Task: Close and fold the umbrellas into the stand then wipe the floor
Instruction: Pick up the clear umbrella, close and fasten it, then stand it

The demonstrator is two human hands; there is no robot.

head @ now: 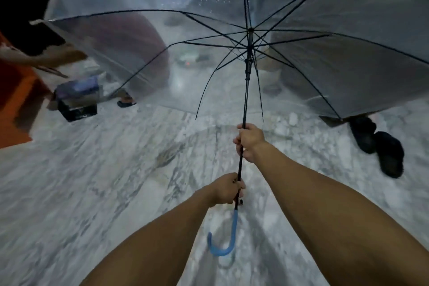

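An open transparent umbrella [325, 60] with black ribs fills the upper half of the head view, water drops on its canopy. Its black shaft runs down to a curved blue handle [226, 239]. My right hand [249, 141] grips the shaft partway up. My left hand [228, 189] holds the shaft lower down, just above the blue handle. Behind the clear canopy, a dark red open umbrella [130, 53] rests on the floor at the left. The marble floor [104, 181] looks wet and streaked.
A pair of black shoes [378, 144] lies on the floor at the right. A dark box with items on it [77, 97] stands at the left, beside an orange wall or step [16, 104]. A sandal [126, 101] lies near the box.
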